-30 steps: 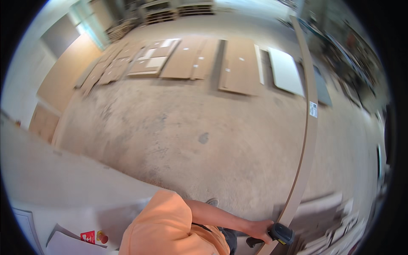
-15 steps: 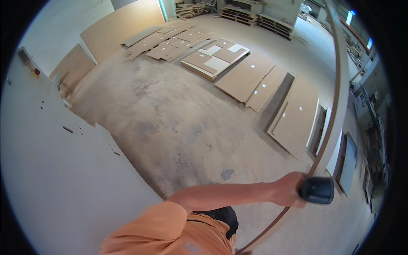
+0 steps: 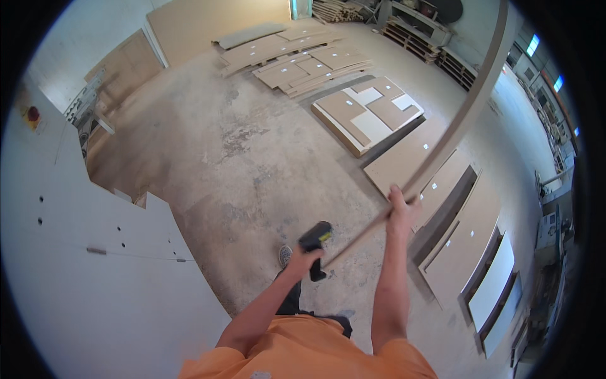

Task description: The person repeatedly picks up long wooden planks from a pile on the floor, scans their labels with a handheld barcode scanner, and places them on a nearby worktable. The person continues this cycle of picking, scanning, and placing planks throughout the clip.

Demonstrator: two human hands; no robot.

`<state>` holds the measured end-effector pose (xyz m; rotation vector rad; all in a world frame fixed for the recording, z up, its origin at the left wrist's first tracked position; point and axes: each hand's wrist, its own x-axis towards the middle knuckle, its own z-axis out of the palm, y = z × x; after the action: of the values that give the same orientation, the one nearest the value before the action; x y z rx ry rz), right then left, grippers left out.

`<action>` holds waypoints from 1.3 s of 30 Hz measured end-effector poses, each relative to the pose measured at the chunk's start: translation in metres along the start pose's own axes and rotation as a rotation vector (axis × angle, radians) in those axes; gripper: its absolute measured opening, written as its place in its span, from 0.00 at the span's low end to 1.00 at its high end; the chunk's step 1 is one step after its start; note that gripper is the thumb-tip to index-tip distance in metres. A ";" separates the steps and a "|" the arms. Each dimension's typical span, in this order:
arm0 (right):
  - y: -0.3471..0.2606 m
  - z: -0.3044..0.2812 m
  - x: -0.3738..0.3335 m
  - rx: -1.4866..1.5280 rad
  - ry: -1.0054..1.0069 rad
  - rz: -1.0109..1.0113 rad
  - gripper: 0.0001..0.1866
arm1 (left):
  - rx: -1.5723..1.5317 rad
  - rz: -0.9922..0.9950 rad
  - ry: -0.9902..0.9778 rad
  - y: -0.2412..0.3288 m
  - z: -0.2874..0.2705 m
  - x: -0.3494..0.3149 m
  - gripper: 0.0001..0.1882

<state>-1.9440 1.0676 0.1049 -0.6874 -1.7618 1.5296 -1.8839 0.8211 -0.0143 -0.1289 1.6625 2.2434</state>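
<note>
My left hand point(image 3: 303, 261) is closed round the grip of a black pistol-shaped handheld scanner point(image 3: 315, 238) with a yellow label, held in front of my body. To its right, my right hand point(image 3: 402, 216) is wrapped round a long, narrow brown board point(image 3: 456, 134). The board slants from the top right down toward the scanner, where its lower end passes close to my left hand. Whether the board touches the scanner or the floor I cannot tell.
A large white machine housing point(image 3: 126, 284) with a red button point(image 3: 32, 114) stands at left. Labelled brown panels point(image 3: 464, 243) lie in a row on the floor at right, beside a thicker stack point(image 3: 360, 129). Wooden pallets point(image 3: 410, 39) stand at the back.
My left hand with the scanner has drawn back from the board toward my left. My right hand now shows, gripping the board. The view has shifted, and the board slants more.
</note>
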 end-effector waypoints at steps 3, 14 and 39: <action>-0.052 0.136 0.014 0.163 -0.186 0.061 0.15 | -0.005 -0.248 0.267 0.036 -0.081 0.071 0.13; -0.137 0.481 0.172 0.506 -0.243 -0.137 0.17 | -0.215 -0.098 0.619 0.136 -0.319 0.279 0.16; 0.147 1.298 0.389 0.075 0.063 0.740 0.26 | -0.014 -0.201 1.387 0.476 -0.872 0.781 0.16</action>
<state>-3.2096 0.5904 -0.0598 -1.4376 -1.4563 1.9971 -2.8834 0.0501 -0.0647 -2.1010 1.9371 1.9898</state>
